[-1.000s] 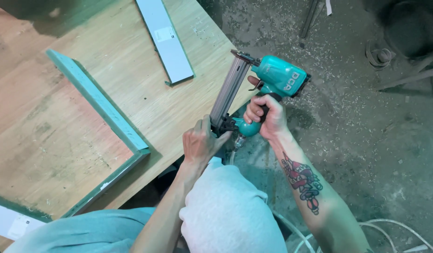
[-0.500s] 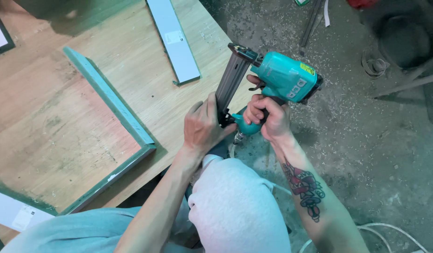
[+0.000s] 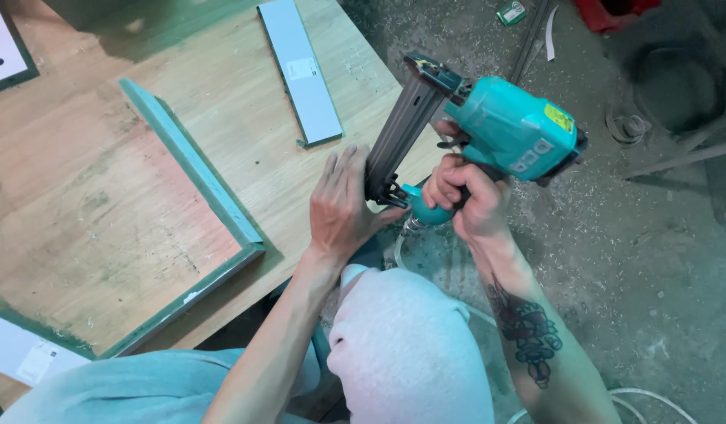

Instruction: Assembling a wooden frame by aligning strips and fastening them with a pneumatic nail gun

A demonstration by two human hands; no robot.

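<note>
Nail gun [image 3: 504,137], teal with a long dark magazine [image 3: 402,129], sits in both our hands off the edge of the counter [image 3: 222,157], above the dusty floor [image 3: 653,259]. Our right hand [image 3: 461,200] has its grip clamped around the teal handle, fingers wrapped fully round it. Our left hand [image 3: 339,208] lies flat against the lower end of the magazine, fingers stretched and apart, thumb reaching toward the latch at the base; it presses there without closing round the part.

Against the frame half a second back, the tool looks larger and nearer to us, and its body has tipped so that more of its side shows. Our left hand, which was then curled tighter at the magazine's foot, has now opened out. A second ago the gun was held lower and farther away.

On the counter a green-edged frame [image 3: 198,184] lies with its corner near the counter's edge, well apart from the gun. A pale grey strip [image 3: 300,71] lies beyond it, just past the magazine's tip. A clear hose [image 3: 410,235] hangs from the handle's end by our knee [image 3: 410,353].
</note>
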